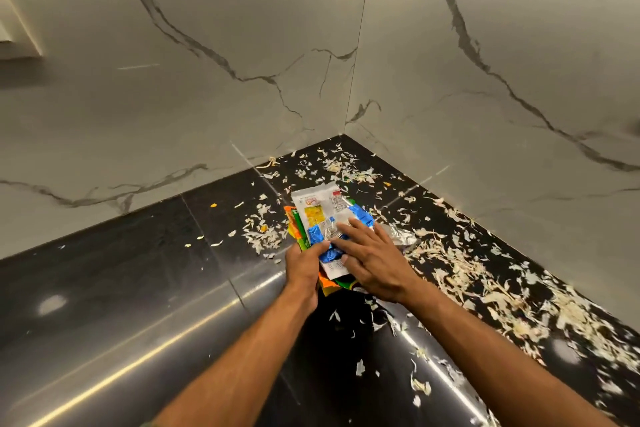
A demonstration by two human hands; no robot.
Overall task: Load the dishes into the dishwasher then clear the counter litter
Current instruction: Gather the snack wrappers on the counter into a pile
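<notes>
A stack of flattened snack wrappers (320,210), white, blue, orange and green, lies on the black counter (145,270) near the corner. My left hand (304,265) grips the stack's near left edge, thumb on top and fingers underneath. My right hand (369,256) lies flat on top of the wrappers with straight fingers, pressing them down. A crumpled silver foil piece (403,236) sits just right of the stack. Pale vegetable peelings (485,284) are scattered across the counter, thickest along the right wall.
Marble-patterned walls (242,28) meet in a corner behind the wrappers. More peel scraps (339,163) lie in that corner and several near the front (419,385). The counter's left part shows only a few small crumbs (213,205).
</notes>
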